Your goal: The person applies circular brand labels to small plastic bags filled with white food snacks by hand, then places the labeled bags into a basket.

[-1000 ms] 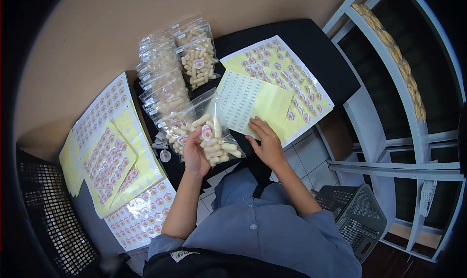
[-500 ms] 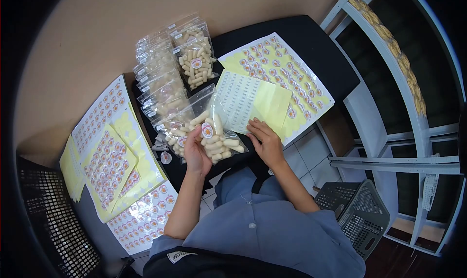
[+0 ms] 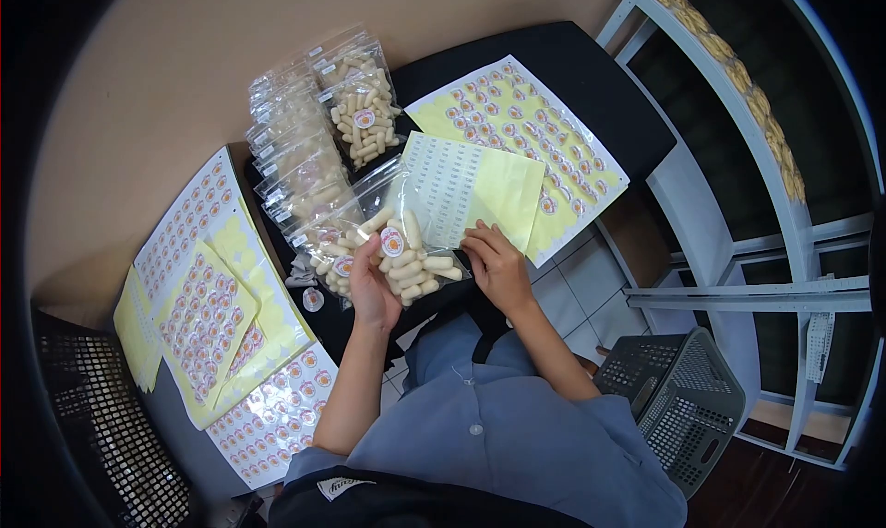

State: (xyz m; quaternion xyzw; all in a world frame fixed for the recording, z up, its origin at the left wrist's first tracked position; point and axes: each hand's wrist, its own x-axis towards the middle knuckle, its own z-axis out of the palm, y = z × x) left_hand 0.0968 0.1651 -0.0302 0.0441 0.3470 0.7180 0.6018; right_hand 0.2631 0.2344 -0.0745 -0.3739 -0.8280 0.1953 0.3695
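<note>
A clear zip bag of pale stick-shaped snacks (image 3: 413, 268) with a round sticker is held by my left hand (image 3: 373, 293), its thumb against the front. My right hand (image 3: 498, 268) is at the lower edge of a yellow-backed sheet of small printed labels (image 3: 448, 182). Its thumb and fingertips are pressed together there; anything between them is too small to make out. Behind the held bag, several similar filled bags (image 3: 309, 173) stand in an overlapping row, and another bag with a round sticker (image 3: 367, 126) lies beside them.
Under the label sheet lies a large sheet of round stickers (image 3: 577, 173) on the black table (image 3: 554, 57). More sticker sheets (image 3: 208, 297) are stacked at left. One loose round sticker (image 3: 313, 299) sits near the bags. A grey basket (image 3: 701, 399) and a white shelf frame (image 3: 692, 205) stand at right.
My right hand's fingers have curled and drawn together at the label sheet's lower edge. The left hand keeps its hold on the bag. The whole view has shifted slightly.
</note>
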